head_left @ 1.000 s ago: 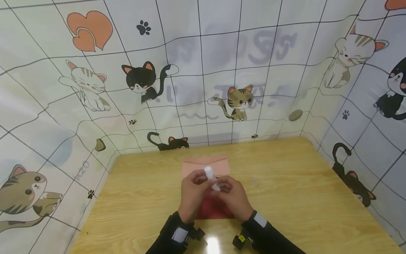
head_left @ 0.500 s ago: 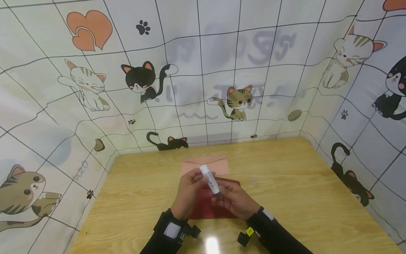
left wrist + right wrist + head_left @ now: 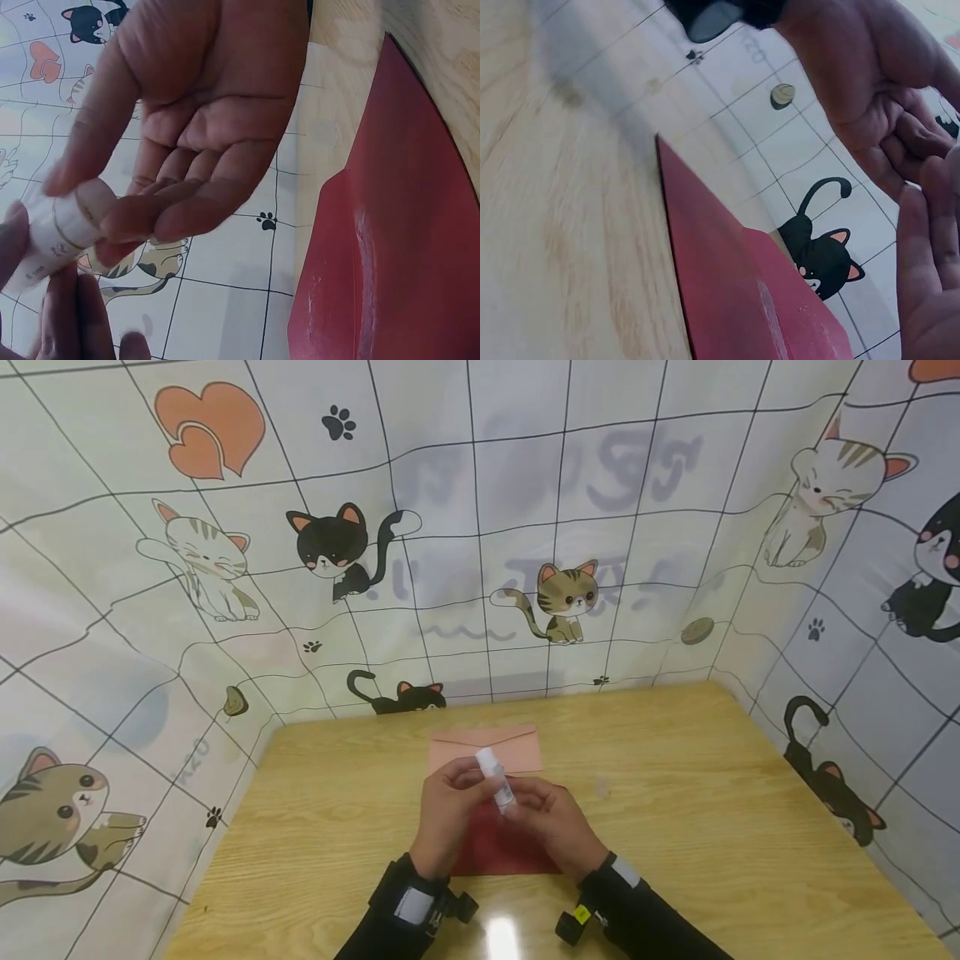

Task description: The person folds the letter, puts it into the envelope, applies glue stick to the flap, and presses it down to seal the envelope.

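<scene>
A white glue stick [image 3: 492, 773] is held at a tilt between both hands, its cap end up and to the left. My left hand [image 3: 444, 810] pinches the cap end between thumb and fingers. At the lower end, my right hand [image 3: 561, 828] grips the tube with thumb and fingertips. Close up in the left wrist view, small print shows on the glue stick [image 3: 64, 232]. Below the hands lies a red envelope [image 3: 502, 853], its flap opened out. Whitish glue-like streaks run along the fold and flap of the red envelope [image 3: 412, 225] there.
Just beyond the red envelope, a pink envelope [image 3: 487, 742] lies flat on the wooden table [image 3: 675, 827]. A cat-print sheet [image 3: 450, 552] rises behind the table and on both sides. Each wrist carries a strapped camera.
Half a second ago the right hand's fingers were lower and looser, leaving more of the glue stick showing. They have since moved up around its lower end. The envelopes stay put.
</scene>
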A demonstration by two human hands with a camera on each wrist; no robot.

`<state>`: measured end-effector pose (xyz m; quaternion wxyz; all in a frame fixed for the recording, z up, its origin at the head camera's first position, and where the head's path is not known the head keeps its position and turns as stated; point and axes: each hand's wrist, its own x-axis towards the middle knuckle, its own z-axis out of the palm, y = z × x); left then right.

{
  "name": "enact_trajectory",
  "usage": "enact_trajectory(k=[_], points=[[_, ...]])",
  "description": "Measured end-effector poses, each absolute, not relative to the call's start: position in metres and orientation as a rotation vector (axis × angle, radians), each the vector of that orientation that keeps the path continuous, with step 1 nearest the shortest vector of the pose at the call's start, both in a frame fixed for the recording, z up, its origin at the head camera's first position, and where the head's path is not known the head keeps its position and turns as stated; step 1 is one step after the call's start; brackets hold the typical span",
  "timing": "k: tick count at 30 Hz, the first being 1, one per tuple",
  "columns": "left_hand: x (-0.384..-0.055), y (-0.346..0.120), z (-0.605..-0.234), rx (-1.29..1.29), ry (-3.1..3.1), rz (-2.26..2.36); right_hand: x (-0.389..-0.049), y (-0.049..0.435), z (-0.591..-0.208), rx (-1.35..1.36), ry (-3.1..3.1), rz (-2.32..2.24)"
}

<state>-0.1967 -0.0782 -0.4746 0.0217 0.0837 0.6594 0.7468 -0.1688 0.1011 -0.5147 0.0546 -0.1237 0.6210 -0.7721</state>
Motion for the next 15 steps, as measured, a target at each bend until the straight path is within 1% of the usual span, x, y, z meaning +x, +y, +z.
enact_trajectory(k=[3,6,12,15], points=[[-0.197,-0.076,-0.476,0.228,2.065,2.304,-0.168,0.097,-0.515,-0.294,2.026,-2.325],[-0.197,-0.075,-0.478,0.237,2.064,2.279,-0.167,0.096,-0.515,-0.291,2.048,-2.308],[-0.197,-0.078,-0.476,0.367,1.911,2.269,-0.163,0.104,-0.511,-0.513,1.532,-2.335],[-0.197,-0.078,-0.473,0.366,1.853,2.290,-0.163,0.107,-0.510,-0.571,1.353,-2.370]])
